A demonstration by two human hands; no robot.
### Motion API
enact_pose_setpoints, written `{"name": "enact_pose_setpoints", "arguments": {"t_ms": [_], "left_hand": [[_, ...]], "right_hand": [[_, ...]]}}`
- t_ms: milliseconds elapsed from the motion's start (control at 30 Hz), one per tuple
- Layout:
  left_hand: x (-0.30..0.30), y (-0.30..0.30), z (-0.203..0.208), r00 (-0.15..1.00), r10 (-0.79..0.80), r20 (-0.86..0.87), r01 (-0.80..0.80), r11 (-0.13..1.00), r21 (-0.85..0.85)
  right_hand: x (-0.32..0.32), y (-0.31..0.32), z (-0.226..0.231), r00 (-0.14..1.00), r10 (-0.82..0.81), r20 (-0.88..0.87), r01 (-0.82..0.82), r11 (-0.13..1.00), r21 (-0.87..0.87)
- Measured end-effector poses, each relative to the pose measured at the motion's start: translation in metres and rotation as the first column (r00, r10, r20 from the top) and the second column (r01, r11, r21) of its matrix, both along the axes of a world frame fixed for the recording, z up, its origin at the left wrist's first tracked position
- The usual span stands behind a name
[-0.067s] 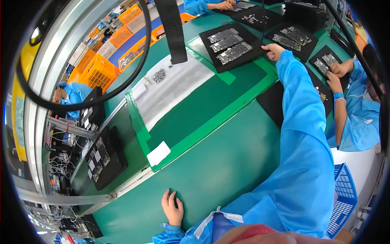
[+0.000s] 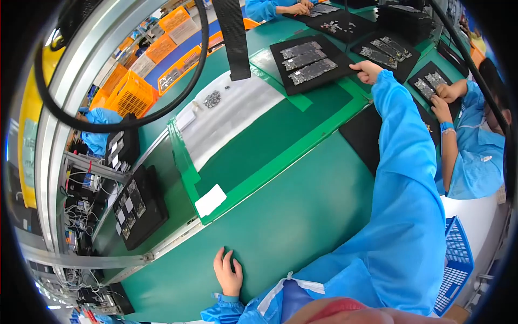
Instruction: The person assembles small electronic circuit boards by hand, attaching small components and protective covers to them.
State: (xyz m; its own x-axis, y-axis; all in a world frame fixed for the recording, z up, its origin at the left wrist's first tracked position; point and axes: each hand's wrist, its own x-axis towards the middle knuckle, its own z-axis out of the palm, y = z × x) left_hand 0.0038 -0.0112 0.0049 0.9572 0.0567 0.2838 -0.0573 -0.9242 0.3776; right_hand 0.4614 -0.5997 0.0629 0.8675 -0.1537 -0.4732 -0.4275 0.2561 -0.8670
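Black tray (image 2: 337, 53) has shifted slightly right

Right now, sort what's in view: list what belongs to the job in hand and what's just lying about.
Seemingly in the job:
right hand, at the corner of the black tray
three grey strips on that tray

Seemingly just lying about:
white card
small silvery pieces
blue basket
orange lattice crate

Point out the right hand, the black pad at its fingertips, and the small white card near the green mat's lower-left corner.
Right hand (image 2: 368, 72): head view, middle of the hand.
Black pad (image 2: 336, 52): head view, bare surface toward its right corner.
White card (image 2: 211, 200): head view, middle of its face.
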Motion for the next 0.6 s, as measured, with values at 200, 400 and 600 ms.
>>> {"name": "enact_pose_setpoints", "arguments": {"t_ms": [200,400,600], "left_hand": [[0.017,-0.014,0.005,0.994,-0.032,0.104,0.063,0.95,-0.305],[0.071,-0.113,0.031,0.82,-0.571,0.026,0.195,0.236,-0.952],[0.082,-0.163,0.033,0.849,-0.529,0.005,-0.144,-0.24,-0.96]], "right_hand": [[-0.099,0.027,0.045,0.989,0.132,-0.065,-0.118,0.976,0.183],[-0.229,0.081,0.052,0.96,0.269,-0.074,-0.215,0.883,0.417],[-0.379,0.207,0.035,0.911,0.405,0.078,-0.409,0.867,0.284]]}}
